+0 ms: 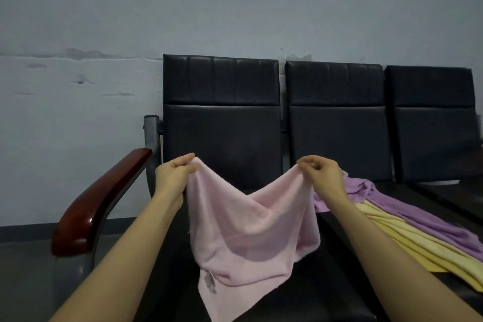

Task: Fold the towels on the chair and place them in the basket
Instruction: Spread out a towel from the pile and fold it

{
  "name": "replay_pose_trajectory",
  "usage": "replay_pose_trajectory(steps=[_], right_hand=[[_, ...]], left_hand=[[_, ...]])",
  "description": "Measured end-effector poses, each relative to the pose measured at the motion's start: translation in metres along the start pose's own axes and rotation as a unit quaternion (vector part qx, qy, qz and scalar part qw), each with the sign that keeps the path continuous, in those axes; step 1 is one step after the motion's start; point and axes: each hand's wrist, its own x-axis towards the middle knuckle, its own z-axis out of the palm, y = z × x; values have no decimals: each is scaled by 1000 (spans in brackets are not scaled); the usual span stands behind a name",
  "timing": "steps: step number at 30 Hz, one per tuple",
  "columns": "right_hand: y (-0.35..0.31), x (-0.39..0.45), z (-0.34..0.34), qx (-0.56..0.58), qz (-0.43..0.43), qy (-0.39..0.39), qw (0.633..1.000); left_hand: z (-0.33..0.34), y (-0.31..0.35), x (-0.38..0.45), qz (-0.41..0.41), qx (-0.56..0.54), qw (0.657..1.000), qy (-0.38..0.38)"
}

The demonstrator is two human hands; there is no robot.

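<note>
No basket shows anywhere in my view, and my forearms run out of the bottom edge. The soft pink terry towel [251,230] hangs in front of me over the seat of the black padded leather chair [222,125], its lowest corner cut off at the bottom of the picture. A small grey tag near that lower corner is too blurred to read.

My left hand [173,174] pinches one top corner of the pink towel and my right hand [322,176] pinches the other, fingers curled onto the cloth. The top edge runs left to right between them and sags in a deep V; the rest hangs downward, crumpled.

On the next seat to my right lie a crumpled purple towel [418,212] and a pale yellow towel [407,246], overlapping, partly behind my right arm and cut off at the right edge.
</note>
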Motion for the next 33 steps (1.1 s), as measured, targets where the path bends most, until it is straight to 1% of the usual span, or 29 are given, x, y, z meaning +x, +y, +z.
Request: replay_pose_trajectory(steps=[4, 6, 9, 11, 13, 17, 19, 21, 23, 27, 30, 33], right_hand=[[3, -3, 4, 86, 38, 3, 996], [1, -2, 4, 88, 50, 11, 995], [1, 0, 2, 65, 53, -10, 996], [2, -1, 1, 13, 31, -37, 999], [6, -2, 0, -47, 2, -40, 998], [17, -6, 1, -95, -30, -9, 995], [21, -7, 3, -105, -29, 9, 994], [23, -8, 6, -96, -25, 19, 995], [19, -8, 8, -57, -7, 22, 998], [8, -4, 9, 71, 23, 34, 997], [3, 15, 12, 77, 7, 46, 996], [-5, 44, 14, 73, -9, 68, 995]], left_hand=[[-4, -6, 2, 1, 3, 1000, 14], [-5, -8, 1, 12, 23, 1000, 14], [-7, -11, 2, 51, 107, 993, 31], [-10, -15, 4, 74, 183, 979, 46], [-14, -20, 4, 98, 255, 960, 56], [-23, -27, -1, 165, 372, 911, 65], [-26, -30, -4, 189, 400, 893, 80], [-27, -31, -3, 201, 401, 889, 94], [-24, -29, -1, 207, 392, 892, 92], [-10, -20, 6, 179, 300, 934, 69], [5, -11, 14, 166, 256, 950, 63], [26, 5, 27, 168, 224, 957, 73]])
